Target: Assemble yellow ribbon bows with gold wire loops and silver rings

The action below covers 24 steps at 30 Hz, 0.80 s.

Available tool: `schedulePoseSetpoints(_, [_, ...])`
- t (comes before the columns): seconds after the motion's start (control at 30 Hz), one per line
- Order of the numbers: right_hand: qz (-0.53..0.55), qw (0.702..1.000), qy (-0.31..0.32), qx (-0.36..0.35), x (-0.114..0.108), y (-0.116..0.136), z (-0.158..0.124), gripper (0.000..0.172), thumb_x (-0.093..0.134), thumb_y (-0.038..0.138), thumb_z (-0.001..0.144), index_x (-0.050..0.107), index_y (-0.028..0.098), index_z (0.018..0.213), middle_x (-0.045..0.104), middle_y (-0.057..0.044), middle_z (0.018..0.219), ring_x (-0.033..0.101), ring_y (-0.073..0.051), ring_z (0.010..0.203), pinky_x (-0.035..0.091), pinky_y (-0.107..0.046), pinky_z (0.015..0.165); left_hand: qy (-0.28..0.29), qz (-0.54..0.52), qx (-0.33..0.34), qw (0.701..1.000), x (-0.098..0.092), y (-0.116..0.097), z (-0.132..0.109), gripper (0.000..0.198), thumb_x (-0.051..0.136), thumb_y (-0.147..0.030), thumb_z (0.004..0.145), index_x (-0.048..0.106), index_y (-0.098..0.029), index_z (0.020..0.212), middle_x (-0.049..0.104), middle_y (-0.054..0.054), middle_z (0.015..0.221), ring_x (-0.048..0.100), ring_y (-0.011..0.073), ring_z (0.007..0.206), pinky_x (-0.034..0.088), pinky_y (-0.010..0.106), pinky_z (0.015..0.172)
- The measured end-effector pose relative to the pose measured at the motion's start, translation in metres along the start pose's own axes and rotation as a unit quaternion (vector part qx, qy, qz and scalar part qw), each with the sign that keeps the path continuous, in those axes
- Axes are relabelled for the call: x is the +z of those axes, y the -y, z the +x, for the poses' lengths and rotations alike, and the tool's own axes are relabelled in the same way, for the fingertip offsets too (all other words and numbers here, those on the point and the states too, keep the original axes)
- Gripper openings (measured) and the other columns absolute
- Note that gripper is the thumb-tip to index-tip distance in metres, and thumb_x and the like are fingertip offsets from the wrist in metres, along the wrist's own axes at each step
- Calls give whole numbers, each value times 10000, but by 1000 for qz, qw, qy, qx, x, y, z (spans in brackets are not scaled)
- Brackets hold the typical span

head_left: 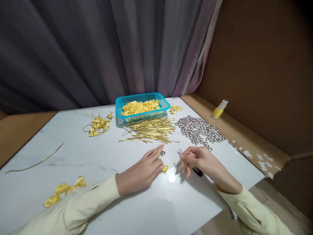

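Observation:
My left hand (143, 168) rests low over the white table, its fingers pointing away from me. Its thumb and fingertips hold a yellow ribbon bow (165, 169), most of which they hide. Just beyond those fingers lies one silver bead (163, 153). My right hand (199, 160) is closed around small scissors (198, 172); their thin metal tips poke out past the fingers, slightly apart, and the black handle shows beneath the palm. The scissors' middle is hidden by the hand.
A teal basket (143, 116) of yellow bows stands at the back. Before it lie gold ties (154, 130), with silver beads (198, 129) to the right. Finished-looking looped bows (99, 125), loose bows (61, 191) and one gold strand (36, 164) lie left. A yellow-and-white container (219, 110) stands right.

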State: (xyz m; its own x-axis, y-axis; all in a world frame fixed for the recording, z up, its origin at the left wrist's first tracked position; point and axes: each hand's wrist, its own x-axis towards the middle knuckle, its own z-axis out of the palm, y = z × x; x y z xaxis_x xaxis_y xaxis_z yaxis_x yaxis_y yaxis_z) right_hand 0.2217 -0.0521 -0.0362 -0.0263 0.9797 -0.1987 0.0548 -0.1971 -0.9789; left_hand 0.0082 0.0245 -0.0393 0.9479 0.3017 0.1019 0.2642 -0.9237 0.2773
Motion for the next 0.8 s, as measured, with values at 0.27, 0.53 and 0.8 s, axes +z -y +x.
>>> schedulePoseSetpoints(0.27, [-16,996,63,56,22,-1,32,141,541,208,701,502,139,584,622,-23,490,518,-97,329,402,-216,378,1,-23,13,1000,6,-5,-1,232,275,-191,927,489,-137,856,265,141,1426,89,208,1343,252,423,1082])
schedulePoseSetpoints(0.53, [-23,996,73,53,24,-4,37,157,530,211,693,496,138,558,607,-19,468,513,-95,331,396,-214,381,13,-24,2,1000,8,-8,-3,242,267,-186,927,492,-120,864,316,187,1391,106,223,1338,255,417,1080])
schedulePoseSetpoints(0.8, [-50,996,71,31,23,-11,50,110,533,225,692,443,168,665,589,16,421,497,-105,297,363,-202,337,-9,-33,-1,999,13,-17,-9,216,291,-156,909,495,-93,945,311,213,1385,179,259,1325,272,445,1066])
